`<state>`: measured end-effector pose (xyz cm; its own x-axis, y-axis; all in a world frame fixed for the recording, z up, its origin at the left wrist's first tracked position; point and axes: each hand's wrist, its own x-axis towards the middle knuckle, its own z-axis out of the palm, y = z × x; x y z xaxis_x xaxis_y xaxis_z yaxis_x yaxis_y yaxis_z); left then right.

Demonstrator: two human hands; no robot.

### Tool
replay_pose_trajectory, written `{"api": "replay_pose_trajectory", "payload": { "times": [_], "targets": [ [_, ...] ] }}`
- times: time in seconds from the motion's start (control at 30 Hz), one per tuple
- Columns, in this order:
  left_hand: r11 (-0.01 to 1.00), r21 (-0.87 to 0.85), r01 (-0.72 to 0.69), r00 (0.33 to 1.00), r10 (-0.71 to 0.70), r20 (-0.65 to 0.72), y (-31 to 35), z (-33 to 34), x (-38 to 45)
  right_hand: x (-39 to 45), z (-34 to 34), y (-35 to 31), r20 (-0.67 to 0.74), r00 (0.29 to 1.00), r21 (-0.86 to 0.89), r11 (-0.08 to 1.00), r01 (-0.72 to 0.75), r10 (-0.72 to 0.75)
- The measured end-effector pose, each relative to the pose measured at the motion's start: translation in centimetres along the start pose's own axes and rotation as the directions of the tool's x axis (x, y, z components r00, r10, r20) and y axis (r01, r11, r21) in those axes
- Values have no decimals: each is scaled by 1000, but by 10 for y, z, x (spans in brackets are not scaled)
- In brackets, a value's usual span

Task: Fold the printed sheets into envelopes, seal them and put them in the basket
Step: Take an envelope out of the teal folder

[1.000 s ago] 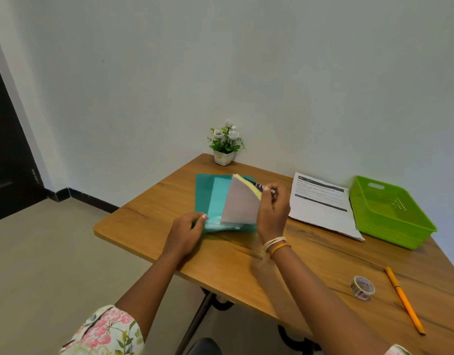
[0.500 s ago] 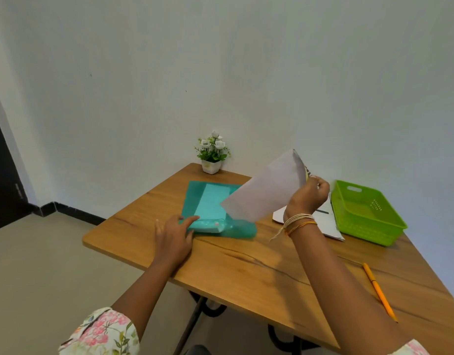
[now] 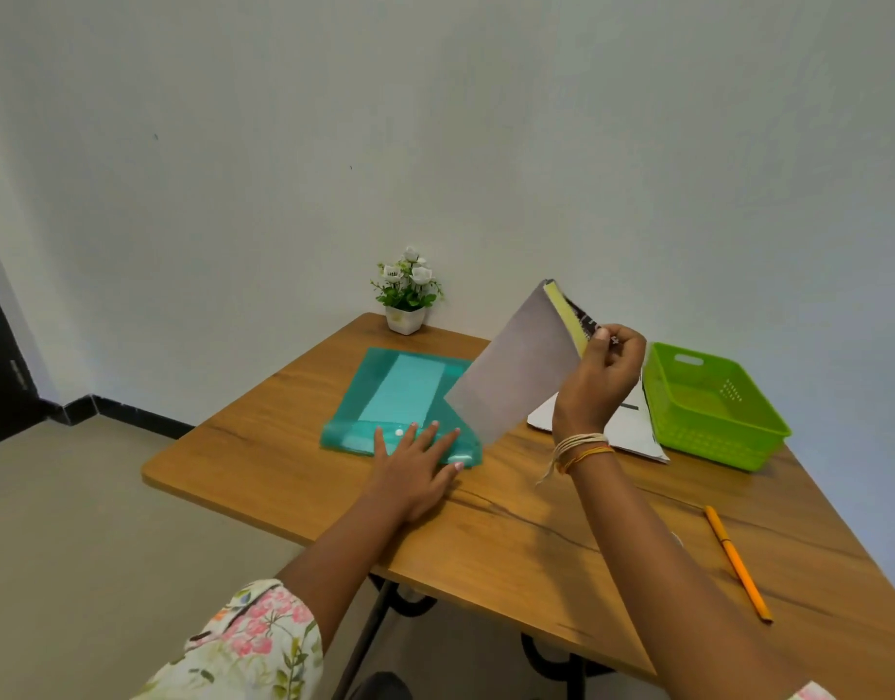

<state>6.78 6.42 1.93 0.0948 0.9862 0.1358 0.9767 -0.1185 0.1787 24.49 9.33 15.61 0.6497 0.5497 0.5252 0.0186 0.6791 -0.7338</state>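
Observation:
My right hand (image 3: 604, 376) pinches a small stack of envelopes (image 3: 516, 371) by its top edge and holds it tilted in the air above the table; a pale grey face shows, with a yellow one behind. My left hand (image 3: 417, 467) lies flat, fingers spread, on the near flap of a teal plastic folder (image 3: 380, 391) with a white snap button. Printed sheets (image 3: 632, 426) lie on the table behind my right wrist, partly hidden. A lime green basket (image 3: 708, 401) stands at the right, with nothing visible inside.
A small white pot of flowers (image 3: 407, 295) stands at the table's far corner by the wall. An orange pencil (image 3: 736, 563) lies near the right front. The wooden table (image 3: 511, 538) ends close to my left arm; floor lies to the left.
My right hand drew the envelopes out of the folder and lifted them up to the right. My left hand slid right along the folder's flap and now presses it flat. The view shifted left.

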Motion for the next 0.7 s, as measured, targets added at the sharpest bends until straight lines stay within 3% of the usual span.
{"api": "replay_pose_trajectory", "payload": {
  "times": [0.17, 0.3, 0.4, 0.53, 0.6, 0.7],
  "targets": [
    [995, -45, 94, 995, -95, -15, -36, -3, 1, 11, -2, -5, 25, 997, 45, 996, 77, -78],
    [963, 31, 269, 961, -266, -80, -57, -10, 1, -10, -9, 6, 290, 954, 31, 997, 67, -73],
    [944, 30, 328, 937, -321, -133, -54, -12, 0, -31, -21, 22, 547, 837, -57, 998, 28, 8],
    [962, -99, 255, 944, -269, -189, -43, -6, -1, -50, -45, 57, 787, 610, -294, 926, 237, 93],
    [970, -70, 233, 960, -240, -143, -42, -2, -2, -57, -56, 73, 816, 544, -392, 879, 271, 196],
    [969, -14, 249, 962, -248, -112, -43, -1, -2, -63, -65, 89, 798, 505, -502, 826, 256, 329]
  ]
}}
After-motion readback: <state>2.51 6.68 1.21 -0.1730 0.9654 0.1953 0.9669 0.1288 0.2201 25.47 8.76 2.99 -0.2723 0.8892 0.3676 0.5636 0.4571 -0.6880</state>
